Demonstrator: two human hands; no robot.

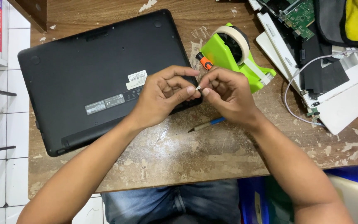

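Head view: the left hand (162, 96) and right hand (224, 93) together pinch a small strip of tape (198, 87) above the black laptop (92, 79), beside the green tape dispenser (233, 56).

A green tape dispenser (237, 58), a blue pen (207, 124), and probably dismantled laptop parts (332, 83).

One laptop (92, 79), one tape dispenser (233, 52), two screwdrivers (205, 62).

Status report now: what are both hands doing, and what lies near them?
Left hand and right hand pinch a small white piece together. Black laptop lies underside up beneath. Green tape dispenser, orange screwdriver, pen close by.
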